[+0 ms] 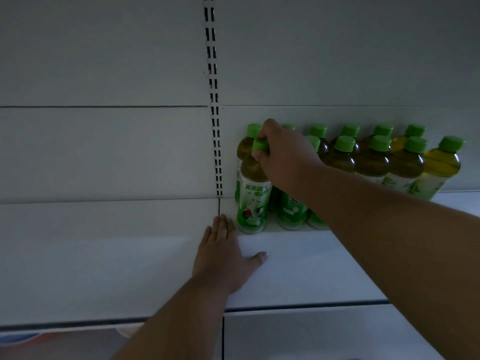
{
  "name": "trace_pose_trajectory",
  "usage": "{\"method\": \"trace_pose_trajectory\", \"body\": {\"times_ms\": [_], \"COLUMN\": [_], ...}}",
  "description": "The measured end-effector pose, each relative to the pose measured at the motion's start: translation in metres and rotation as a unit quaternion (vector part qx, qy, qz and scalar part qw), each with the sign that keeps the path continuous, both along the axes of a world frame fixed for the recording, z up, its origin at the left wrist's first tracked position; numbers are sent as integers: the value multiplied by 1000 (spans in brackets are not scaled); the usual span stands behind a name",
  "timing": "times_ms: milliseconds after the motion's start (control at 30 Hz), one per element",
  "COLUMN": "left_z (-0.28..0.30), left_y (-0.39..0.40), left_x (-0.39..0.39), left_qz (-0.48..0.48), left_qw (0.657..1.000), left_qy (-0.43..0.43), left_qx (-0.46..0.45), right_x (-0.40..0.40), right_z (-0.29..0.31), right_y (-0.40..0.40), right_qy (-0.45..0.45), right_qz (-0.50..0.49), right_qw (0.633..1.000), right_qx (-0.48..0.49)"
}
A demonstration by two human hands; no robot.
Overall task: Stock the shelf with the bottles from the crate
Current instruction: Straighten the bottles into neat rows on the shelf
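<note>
Head view: right hand (281, 154) grips a green-capped, green-labelled tea bottle (253, 196) standing on the white shelf (311, 266); left hand (223, 255) rests flat, fingers straight.

Ahead of you stands a pale back panel (104, 61) split by thin horizontal seams, with a slotted upright (214, 100) running down its middle. At your lower left, something red and blue (33, 337) shows dimly, too dark to identify.

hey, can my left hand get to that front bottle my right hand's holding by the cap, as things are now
Probably yes. The left hand lies flat on the shelf just short of the front bottle, with bare shelf between them. The right hand grips only the cap, so the body is free.
</note>
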State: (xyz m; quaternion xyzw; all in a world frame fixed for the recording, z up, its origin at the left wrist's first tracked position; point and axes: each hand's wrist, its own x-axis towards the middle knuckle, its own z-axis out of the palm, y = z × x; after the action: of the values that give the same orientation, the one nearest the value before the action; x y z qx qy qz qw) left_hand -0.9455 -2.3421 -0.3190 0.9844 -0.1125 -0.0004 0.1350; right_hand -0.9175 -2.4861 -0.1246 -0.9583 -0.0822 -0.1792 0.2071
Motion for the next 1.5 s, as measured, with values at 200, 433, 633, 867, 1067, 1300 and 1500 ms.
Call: {"method": "trace_pose_trajectory", "body": {"times_ms": [200,433,633,867,1067,1300,1500], "left_z": [-1,1,35,137,199,209,198], "left_y": [-1,-2,3,3,-24,-50,-48], "left_x": [0,1,-2,9,35,61,66], "left_qz": [-8,-6,-21,-65,-104,-105,-99], "left_qw": [1000,1000,998,990,992,990,994], "left_qy": [-7,11,51,-93,-75,-31,-40], "left_qx": [17,25,-22,-86,5,83,33], "right_x": [-2,-8,-49,-65,-45,-17,-9], "right_z": [-2,2,15,22,32,39,31], "right_y": [9,7,-44,-82,-74,-80,-79], "right_qy": [1,24,2,21,29,113,149], "right_qz": [-6,-5,-8,-44,-31,-61,-49], "right_qw": [1000,1000,999,998,998,988,986], "right_qx": [-13,17,-39,-37,-52,-88,-57]}}
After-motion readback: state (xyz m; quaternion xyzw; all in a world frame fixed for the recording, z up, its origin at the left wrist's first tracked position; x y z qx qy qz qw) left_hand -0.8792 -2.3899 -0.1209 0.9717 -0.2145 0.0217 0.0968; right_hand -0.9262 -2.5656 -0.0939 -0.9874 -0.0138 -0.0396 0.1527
